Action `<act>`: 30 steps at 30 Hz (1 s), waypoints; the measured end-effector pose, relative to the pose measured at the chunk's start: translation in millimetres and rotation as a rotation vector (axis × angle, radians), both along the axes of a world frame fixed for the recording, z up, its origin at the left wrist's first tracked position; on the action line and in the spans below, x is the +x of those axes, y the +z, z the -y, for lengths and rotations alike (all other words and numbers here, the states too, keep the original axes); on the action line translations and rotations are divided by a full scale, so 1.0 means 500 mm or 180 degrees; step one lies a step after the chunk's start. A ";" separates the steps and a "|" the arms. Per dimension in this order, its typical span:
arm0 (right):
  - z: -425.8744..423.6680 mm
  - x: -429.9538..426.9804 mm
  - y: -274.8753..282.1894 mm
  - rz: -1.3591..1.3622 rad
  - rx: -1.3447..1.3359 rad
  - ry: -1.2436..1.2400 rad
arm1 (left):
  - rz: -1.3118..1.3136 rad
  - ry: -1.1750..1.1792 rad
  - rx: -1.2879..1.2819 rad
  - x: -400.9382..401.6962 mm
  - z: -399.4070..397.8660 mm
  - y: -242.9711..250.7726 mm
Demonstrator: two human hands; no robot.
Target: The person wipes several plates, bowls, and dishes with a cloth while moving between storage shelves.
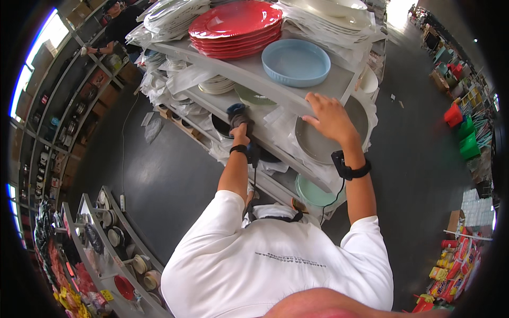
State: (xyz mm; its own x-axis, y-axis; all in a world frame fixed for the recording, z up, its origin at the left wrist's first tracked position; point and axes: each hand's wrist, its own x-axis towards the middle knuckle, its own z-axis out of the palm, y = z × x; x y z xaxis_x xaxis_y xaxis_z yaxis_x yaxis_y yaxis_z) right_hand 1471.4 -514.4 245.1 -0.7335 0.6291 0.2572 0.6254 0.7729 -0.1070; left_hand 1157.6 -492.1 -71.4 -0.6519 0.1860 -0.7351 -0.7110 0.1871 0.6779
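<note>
My left hand [240, 133] is closed on a dark, bunched cloth [241, 119] over a lower level of the grey metal shelf, beside a dark bowl [221, 125]. My right hand [328, 115] rests with spread fingers on the front edge of the top shelf [274, 85] and holds nothing. Just beyond it on that shelf sits a light blue round dish [296, 61], with a stack of red plates [236, 28] to its left. Under my right hand, one level down, lies a large grey round dish [318, 139]. A green plate [254, 95] is partly hidden beneath the top shelf.
White wrapped plates [330, 31] are stacked at the back right. Below stands a mint green dish [312, 190]. Another person [121, 30] stands at the upper left by tall racks. A cable [123, 155] runs along the floor at left, near a shelf with pans [115, 236].
</note>
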 end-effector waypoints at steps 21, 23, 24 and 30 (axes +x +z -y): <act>0.016 -0.020 -0.008 -0.0329 0.0234 -0.0244 | -0.0887 -0.0813 0.1947 -0.172 -0.012 0.069; 0.004 -0.003 -0.022 -0.0341 0.0268 -0.0355 | -0.1043 -0.0972 0.2232 -0.068 -0.011 0.081; 0.001 0.002 -0.027 -0.0410 0.0286 -0.0398 | -0.0973 -0.1197 0.2246 -0.027 0.000 0.099; 0.008 0.002 -0.017 -0.0533 0.0184 -0.0288 | -0.2889 -0.2504 0.1220 0.184 0.165 0.080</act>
State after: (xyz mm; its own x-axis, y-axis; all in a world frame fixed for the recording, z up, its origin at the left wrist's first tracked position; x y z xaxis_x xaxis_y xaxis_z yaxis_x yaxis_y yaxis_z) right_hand 1472.7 -518.6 236.4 -0.6185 0.6712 0.4087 0.6699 0.7222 -0.1724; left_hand 1249.6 -574.6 -31.4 -0.5090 0.8543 0.1055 0.2524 0.0309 0.9671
